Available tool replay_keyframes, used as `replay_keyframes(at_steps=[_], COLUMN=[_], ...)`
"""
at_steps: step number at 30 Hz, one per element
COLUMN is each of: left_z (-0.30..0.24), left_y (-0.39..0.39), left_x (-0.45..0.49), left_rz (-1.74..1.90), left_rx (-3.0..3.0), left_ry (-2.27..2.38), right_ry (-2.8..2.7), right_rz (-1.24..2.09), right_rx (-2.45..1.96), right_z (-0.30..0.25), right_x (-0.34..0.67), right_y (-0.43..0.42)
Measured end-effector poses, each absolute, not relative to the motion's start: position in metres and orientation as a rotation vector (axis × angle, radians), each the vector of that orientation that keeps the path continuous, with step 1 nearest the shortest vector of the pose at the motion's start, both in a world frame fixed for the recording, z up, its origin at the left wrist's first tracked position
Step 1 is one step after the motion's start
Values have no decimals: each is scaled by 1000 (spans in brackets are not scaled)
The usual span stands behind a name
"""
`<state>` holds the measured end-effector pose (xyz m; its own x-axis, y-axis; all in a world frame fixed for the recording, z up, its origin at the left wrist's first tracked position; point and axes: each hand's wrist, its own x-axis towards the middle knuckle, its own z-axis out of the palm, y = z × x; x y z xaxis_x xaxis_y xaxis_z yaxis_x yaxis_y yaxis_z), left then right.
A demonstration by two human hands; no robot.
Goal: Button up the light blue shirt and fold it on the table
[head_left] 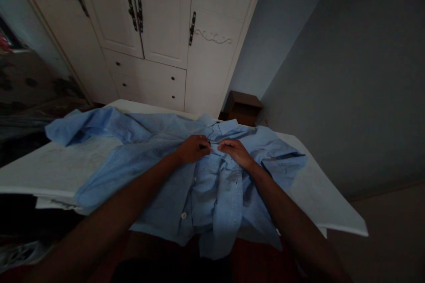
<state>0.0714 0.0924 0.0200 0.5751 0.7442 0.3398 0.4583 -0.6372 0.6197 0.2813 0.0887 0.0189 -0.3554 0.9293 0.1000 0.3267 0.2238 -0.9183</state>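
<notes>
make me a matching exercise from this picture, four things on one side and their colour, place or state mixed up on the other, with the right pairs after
Things
1. shirt
2. left hand and right hand
3. wardrobe
4. small cabinet

Descriptions
a. closed, with dark handles on its doors
b. brown, standing low near the grey wall
c. light blue, spread over the white table
d. together, fingers at the cloth just below the collar

Right pairs
1-c, 2-d, 3-a, 4-b
</notes>
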Motion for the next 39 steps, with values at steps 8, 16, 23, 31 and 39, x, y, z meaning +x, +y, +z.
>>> replay_keyframes(at_steps=[8, 16, 23, 31, 39], left_z=[17, 17, 13, 15, 15], left_y=[95, 94, 94, 97, 93], left_x=[70, 74, 76, 74, 80], left_rz=[794, 789, 742, 716, 746], left_rx=[2174, 2134, 2232, 2211, 2253], left_ry=[880, 924, 990, 909, 997], right_ry=[-1910, -1981, -2060, -2029, -1885], right_rz=[946, 699, 518, 694, 879], right_rx=[-1138, -1075, -951, -1045, -1160], right_z=[14, 10, 11, 9, 8], right_x=[278, 271, 272, 274, 271], right_y=[87, 80, 79, 81, 83])
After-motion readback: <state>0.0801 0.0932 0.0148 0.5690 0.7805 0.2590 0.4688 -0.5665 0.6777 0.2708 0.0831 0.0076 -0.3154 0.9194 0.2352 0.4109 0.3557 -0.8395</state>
